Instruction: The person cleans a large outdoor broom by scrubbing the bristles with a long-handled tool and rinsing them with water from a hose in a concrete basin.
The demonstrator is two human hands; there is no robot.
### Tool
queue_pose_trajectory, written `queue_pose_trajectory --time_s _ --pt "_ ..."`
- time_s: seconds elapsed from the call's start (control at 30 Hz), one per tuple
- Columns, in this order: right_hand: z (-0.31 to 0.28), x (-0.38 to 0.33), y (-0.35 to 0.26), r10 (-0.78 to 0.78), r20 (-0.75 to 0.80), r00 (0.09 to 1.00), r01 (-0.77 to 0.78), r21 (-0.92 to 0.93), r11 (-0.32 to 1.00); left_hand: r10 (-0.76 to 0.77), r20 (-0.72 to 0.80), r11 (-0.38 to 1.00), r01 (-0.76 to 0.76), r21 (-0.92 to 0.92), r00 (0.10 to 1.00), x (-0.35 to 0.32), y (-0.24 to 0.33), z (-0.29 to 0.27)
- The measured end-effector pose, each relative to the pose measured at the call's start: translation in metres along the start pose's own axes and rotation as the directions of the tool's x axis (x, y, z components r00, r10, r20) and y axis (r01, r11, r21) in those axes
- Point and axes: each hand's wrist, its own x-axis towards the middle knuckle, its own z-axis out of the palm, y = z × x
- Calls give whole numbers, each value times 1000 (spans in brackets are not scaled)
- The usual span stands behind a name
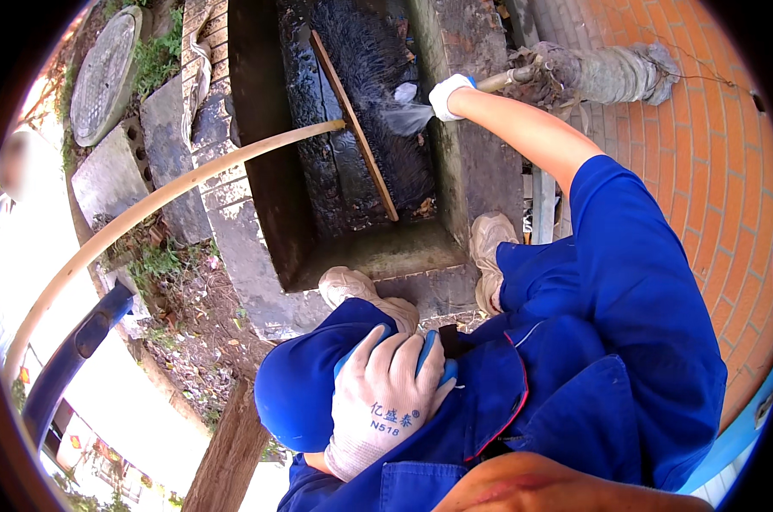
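My right hand [451, 96], in a white and blue work glove, is closed round the pale hose [494, 82] at the trough's right wall. A fan of water [406, 119] sprays left from it onto dark bristles [393, 158]. These lie beside a long wooden bar [352, 122], apparently a wide broom head, down in the concrete trough [374, 256]. A pale handle [190, 177] meets the bar and curves out past the left rim. My left hand [386, 397], gloved likewise, rests with fingers spread over my blue-trousered knee.
A pipe wrapped in grey cloth [617, 72] lies on orange brick paving [659, 171] at right. A concrete slab [113, 175], a round cover [107, 77], a blue metal pole [79, 354] and a tree trunk [227, 452] stand or lie left. My shoes [494, 256] are by the trough's near edge.
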Motion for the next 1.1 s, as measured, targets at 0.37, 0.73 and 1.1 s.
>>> queue_pose_trajectory --time_s 0.37,0.73,1.1 --pt "3 1 -1 -104 169 980 114 -52 992 -8 20 1000 8 4 1000 -3 1 2" --pt "0 -1 -2 -54 56 997 58 -57 997 -19 43 1000 19 -11 999 -3 2 0" --pt "6 9 -1 -92 271 958 92 12 996 -39 41 999 40 -29 998 2 2 -1"
